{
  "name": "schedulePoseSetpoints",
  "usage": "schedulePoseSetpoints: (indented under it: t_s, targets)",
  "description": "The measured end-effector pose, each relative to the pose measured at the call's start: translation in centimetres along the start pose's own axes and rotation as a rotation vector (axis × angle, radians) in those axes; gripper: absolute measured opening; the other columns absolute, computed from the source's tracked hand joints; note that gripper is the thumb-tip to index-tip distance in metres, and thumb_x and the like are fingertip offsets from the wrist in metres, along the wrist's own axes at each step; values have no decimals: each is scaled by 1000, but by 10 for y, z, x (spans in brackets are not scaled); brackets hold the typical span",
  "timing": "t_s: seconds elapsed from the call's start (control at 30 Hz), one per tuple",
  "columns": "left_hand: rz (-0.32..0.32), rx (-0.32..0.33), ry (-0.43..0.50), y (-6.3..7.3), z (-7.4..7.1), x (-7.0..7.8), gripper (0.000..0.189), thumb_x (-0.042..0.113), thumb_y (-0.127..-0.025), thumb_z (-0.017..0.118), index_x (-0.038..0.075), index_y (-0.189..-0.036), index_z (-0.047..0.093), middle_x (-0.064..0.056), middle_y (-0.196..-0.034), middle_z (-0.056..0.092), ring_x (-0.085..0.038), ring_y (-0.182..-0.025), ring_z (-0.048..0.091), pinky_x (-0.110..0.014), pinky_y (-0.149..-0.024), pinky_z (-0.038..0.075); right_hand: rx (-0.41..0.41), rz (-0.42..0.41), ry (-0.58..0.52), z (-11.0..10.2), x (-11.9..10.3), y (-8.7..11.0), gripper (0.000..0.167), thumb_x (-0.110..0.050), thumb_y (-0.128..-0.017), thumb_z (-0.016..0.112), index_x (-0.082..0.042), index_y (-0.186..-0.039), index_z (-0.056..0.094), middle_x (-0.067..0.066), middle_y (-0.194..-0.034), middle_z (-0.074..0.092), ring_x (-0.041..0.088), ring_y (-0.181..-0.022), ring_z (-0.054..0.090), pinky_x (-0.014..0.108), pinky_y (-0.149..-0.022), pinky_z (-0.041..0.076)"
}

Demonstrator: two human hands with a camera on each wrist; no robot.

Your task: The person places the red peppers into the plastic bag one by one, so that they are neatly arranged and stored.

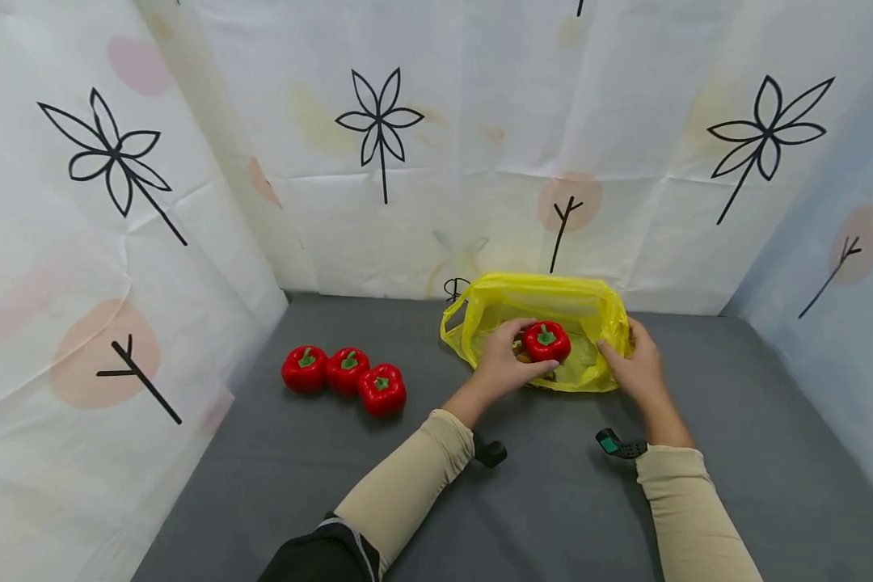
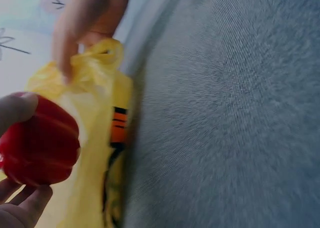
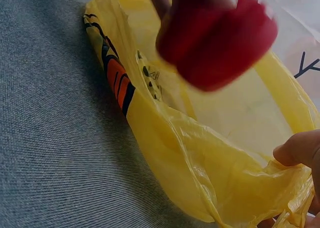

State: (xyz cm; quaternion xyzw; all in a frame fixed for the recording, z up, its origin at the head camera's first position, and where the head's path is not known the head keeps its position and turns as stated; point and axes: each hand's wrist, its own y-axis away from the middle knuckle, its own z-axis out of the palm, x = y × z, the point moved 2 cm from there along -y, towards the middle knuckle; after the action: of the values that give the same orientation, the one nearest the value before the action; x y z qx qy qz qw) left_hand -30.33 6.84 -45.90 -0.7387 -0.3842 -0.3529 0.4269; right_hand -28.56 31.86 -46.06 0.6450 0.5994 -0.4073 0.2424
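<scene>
My left hand (image 1: 505, 360) grips a red bell pepper (image 1: 547, 342) with a green stem, thumb on one side and fingers on the other. In the head view the pepper overlaps the mouth of a yellow plastic bag (image 1: 473, 319). At the bag's right end, my right hand (image 1: 636, 364) pinches the rim, its thumb (image 3: 295, 150) on the plastic in the right wrist view. The bag's mouth gapes wide, and something with dark green marks (image 3: 150, 80) shows inside it. Orange and black print (image 2: 119, 125) marks the bag's front side.
Three more red bell peppers (image 1: 347, 370) sit close together on the grey tabletop (image 1: 538, 501), left of the bag. White printed cloth (image 1: 473, 145) stands as walls behind and at both sides. Each wrist wears a dark device (image 1: 621, 444).
</scene>
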Motion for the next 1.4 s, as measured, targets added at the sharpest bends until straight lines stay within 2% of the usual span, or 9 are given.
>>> schedulePoseSetpoints:
  t_s: [0.2, 0.43, 0.53, 0.63, 0.8, 0.87, 1.03, 1.2, 1.4]
  targets:
    - [-59, -1, -60, -17, 17, -11, 72, 29, -86, 91, 9, -147, 58, -10, -138, 63, -22, -123, 64, -23, -96, 59, 21, -18, 3, 0, 2, 4, 68, -23, -107, 62, 3, -162, 33, 34, -155, 47, 49, -129, 55, 59, -102, 50]
    - [-111, 2, -14, -38, 25, -17, 70, 25, -87, 89, 9, -147, 57, -10, -141, 62, -22, -125, 64, -23, -93, 59, 22, -24, -2, 3, -2, 4, 69, -25, -107, 62, 3, -162, 33, 33, -156, 47, 49, -131, 55, 59, -103, 49]
    - [-133, 6, -36, -45, 28, -17, 70, 25, -88, 88, 9, -148, 56, -9, -144, 62, -23, -129, 62, -25, -96, 59, 20, -16, 0, 4, -3, 4, 69, -27, -107, 62, 1, -163, 32, 32, -157, 47, 48, -131, 56, 57, -102, 51]
    - [-149, 8, -72, -51, 30, -18, 70, 26, -89, 87, 9, -149, 56, -9, -145, 62, -25, -132, 61, -28, -101, 58, 11, -8, -12, 4, -4, 4, 71, -28, -108, 62, 0, -165, 30, 31, -159, 46, 48, -133, 56, 51, -100, 53]
    - [-164, 0, -93, -56, 37, -22, 69, 26, -91, 86, 8, -150, 55, -10, -146, 61, -27, -134, 60, -33, -105, 57, -8, 1, -25, 4, -4, 4, 73, -30, -108, 62, -2, -166, 28, 30, -160, 45, 47, -134, 56, 34, -94, 54]
    - [-162, -7, -98, -57, 39, -25, 70, 27, -91, 85, 9, -151, 54, -10, -147, 61, -27, -134, 59, -34, -105, 57, -10, 2, -25, 4, -4, 4, 72, -29, -108, 61, -2, -166, 28, 30, -160, 45, 47, -134, 56, 36, -95, 54]
    - [-166, -22, -131, -59, 42, -30, 73, 31, -92, 85, 9, -153, 52, -10, -148, 60, -27, -136, 59, -37, -107, 56, -21, -3, -24, 5, -4, 4, 72, -28, -108, 61, -1, -166, 28, 31, -161, 44, 48, -136, 54, 51, -102, 52]
    - [-158, -54, -170, -61, 44, -29, 78, 35, -90, 86, 11, -155, 50, -10, -148, 60, -27, -136, 58, -37, -108, 56, -13, 0, -15, 4, -2, 3, 71, -27, -108, 61, 0, -165, 28, 30, -161, 44, 47, -135, 55, 48, -101, 53]
    - [-150, -74, -159, -58, 41, -22, 81, 34, -89, 87, 10, -156, 48, -12, -151, 57, -30, -138, 55, -40, -109, 56, -2, -1, -19, 1, -2, 0, 71, -27, -108, 62, 0, -165, 30, 30, -160, 45, 47, -135, 54, 56, -104, 51]
